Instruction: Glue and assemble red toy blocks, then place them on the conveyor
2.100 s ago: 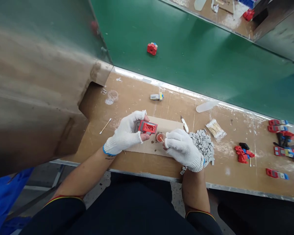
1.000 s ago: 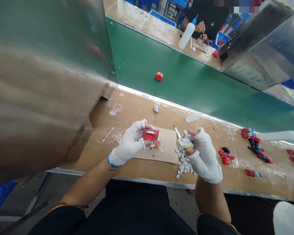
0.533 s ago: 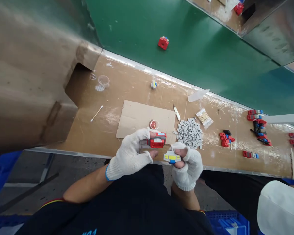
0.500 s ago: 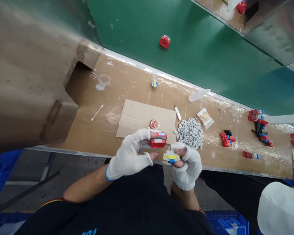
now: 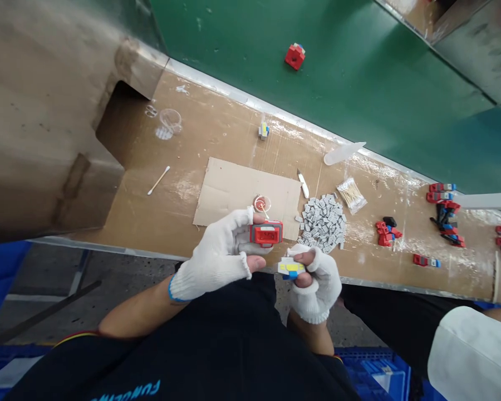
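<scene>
My left hand [image 5: 219, 253], in a white fingerless glove, holds a red and grey plastic toy part [image 5: 266, 233] on its fingers, with the thumb apart below it. A recessed red side of that part faces up. Between thumb and fingertip, my right hand [image 5: 315, 278] pinches a small grey toy piece with a yellow and blue face [image 5: 291, 268]. The two pieces are close together but apart. Just beyond my left hand, a small round dish with red contents [image 5: 260, 203] sits on a cardboard sheet [image 5: 229, 189]. A heap of small grey pieces [image 5: 322, 223] lies beyond my right hand.
A craft knife [image 5: 303, 184], a bag of cotton swabs [image 5: 351, 195] and a loose swab [image 5: 158, 180] lie on the bench. Red toy parts [image 5: 386, 231] are grouped at right. Another red part [image 5: 295, 57] rests on the green surface. A person in a white cap [image 5: 474, 353] is at lower right.
The red part has turned in my left hand, so its recessed side now shows instead of the pale panel. My right hand still pinches the yellow-faced piece. The view has shifted slightly.
</scene>
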A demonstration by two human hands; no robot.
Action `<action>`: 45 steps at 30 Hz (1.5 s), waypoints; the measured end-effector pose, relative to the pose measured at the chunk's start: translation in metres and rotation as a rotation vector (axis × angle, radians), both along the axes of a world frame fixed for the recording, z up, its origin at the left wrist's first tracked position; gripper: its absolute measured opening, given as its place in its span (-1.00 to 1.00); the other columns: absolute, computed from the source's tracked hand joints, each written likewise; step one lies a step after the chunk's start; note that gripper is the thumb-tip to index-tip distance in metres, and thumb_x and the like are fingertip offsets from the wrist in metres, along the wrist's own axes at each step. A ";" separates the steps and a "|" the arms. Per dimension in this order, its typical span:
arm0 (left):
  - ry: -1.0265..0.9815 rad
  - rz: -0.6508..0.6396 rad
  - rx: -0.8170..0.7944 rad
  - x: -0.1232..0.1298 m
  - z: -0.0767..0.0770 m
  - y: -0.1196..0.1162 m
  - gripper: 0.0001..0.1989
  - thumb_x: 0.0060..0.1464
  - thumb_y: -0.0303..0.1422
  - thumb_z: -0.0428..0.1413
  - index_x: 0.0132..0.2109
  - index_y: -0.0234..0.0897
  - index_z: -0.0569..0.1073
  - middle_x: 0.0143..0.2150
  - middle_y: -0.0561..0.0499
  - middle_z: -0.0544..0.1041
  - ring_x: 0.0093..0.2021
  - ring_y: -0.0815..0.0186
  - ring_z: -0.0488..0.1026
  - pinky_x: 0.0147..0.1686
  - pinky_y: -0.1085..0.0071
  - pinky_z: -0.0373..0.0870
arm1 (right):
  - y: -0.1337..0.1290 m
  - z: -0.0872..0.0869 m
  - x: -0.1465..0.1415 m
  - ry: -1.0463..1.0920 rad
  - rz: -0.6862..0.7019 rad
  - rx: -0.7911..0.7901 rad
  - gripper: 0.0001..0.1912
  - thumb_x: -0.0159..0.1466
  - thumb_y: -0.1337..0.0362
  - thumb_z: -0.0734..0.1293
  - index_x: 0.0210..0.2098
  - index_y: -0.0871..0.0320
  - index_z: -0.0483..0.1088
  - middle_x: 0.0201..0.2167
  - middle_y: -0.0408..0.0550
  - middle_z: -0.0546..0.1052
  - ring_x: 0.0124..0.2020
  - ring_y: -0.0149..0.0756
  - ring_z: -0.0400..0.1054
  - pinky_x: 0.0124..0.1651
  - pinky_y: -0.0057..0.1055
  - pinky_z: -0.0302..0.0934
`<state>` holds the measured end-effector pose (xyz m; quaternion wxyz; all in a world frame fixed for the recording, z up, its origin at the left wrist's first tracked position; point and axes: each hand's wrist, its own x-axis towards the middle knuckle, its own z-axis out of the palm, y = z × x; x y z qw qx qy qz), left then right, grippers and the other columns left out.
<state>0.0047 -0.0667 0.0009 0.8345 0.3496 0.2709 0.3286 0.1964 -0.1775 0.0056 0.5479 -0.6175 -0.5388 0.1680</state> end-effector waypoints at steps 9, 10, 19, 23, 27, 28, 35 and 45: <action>-0.023 -0.066 0.007 -0.004 0.005 0.001 -0.40 0.13 -0.26 0.65 0.23 -0.22 0.66 0.23 -0.24 0.82 0.20 -0.10 0.84 0.19 0.17 0.85 | -0.001 -0.004 -0.003 0.063 -0.060 0.005 -0.79 0.62 0.05 0.37 0.05 -0.08 0.65 -0.24 -0.10 0.70 -0.32 -0.14 0.65 -0.27 -0.22 0.58; -0.014 -0.080 0.021 -0.004 0.006 0.000 -0.40 0.14 -0.25 0.65 0.24 -0.23 0.66 0.23 -0.25 0.82 0.20 -0.12 0.84 0.18 0.16 0.86 | 0.001 -0.003 -0.004 0.031 -0.047 0.002 -0.79 0.63 0.05 0.37 0.05 -0.08 0.65 -0.24 -0.09 0.70 -0.31 -0.13 0.66 -0.26 -0.22 0.59; 0.289 0.068 0.532 -0.004 0.008 0.000 -0.49 0.18 -0.19 0.60 0.24 -0.13 0.78 0.25 -0.18 0.82 0.25 -0.13 0.81 0.39 0.00 0.76 | 0.011 0.008 -0.004 -0.220 0.066 -0.025 -0.79 0.62 0.11 0.39 0.17 -0.13 0.62 -0.17 -0.09 0.80 -0.22 -0.08 0.76 -0.13 -0.15 0.71; 0.260 0.083 0.585 -0.007 0.007 0.001 -0.54 0.22 -0.29 0.57 0.24 -0.05 0.79 0.24 -0.15 0.82 0.20 -0.14 0.83 0.29 -0.01 0.82 | 0.009 0.007 -0.002 -0.223 0.104 -0.020 -0.75 0.61 0.14 0.40 0.23 -0.16 0.59 -0.14 -0.10 0.80 -0.20 -0.08 0.76 -0.10 -0.16 0.70; 0.253 0.114 0.628 -0.008 0.006 0.000 -0.60 0.20 -0.31 0.56 0.17 0.01 0.83 0.20 -0.11 0.84 0.20 -0.19 0.83 0.32 -0.10 0.81 | -0.002 -0.003 -0.004 -0.153 0.025 -0.076 -0.70 0.53 0.10 0.47 0.24 -0.18 0.57 -0.14 -0.08 0.74 -0.23 -0.04 0.72 -0.13 -0.08 0.69; 0.251 0.118 0.646 -0.009 0.006 -0.001 -0.59 0.20 -0.30 0.56 0.18 0.03 0.83 0.20 -0.11 0.84 0.19 -0.19 0.83 0.32 -0.10 0.80 | -0.005 -0.007 -0.004 -0.123 -0.001 -0.087 -0.66 0.51 0.07 0.48 0.25 -0.18 0.55 -0.13 -0.07 0.73 -0.23 -0.02 0.71 -0.13 -0.06 0.68; 0.177 0.124 0.715 -0.011 0.004 -0.002 -0.51 0.15 -0.37 0.59 0.20 0.11 0.81 0.19 -0.07 0.85 0.18 -0.16 0.84 0.24 0.02 0.83 | -0.014 -0.014 -0.002 0.038 0.055 -0.182 -0.53 0.47 -0.04 0.52 0.31 -0.17 0.49 -0.09 -0.05 0.67 -0.30 -0.10 0.63 -0.18 -0.07 0.67; 0.169 0.051 0.780 -0.014 0.005 0.003 -0.56 0.12 -0.40 0.54 0.13 0.08 0.81 0.23 -0.12 0.84 0.25 -0.20 0.82 0.32 -0.09 0.81 | 0.006 0.007 -0.003 0.108 0.194 -0.227 -0.44 0.57 -0.29 0.38 0.36 -0.15 0.57 -0.16 -0.07 0.69 -0.28 -0.16 0.67 -0.23 -0.26 0.66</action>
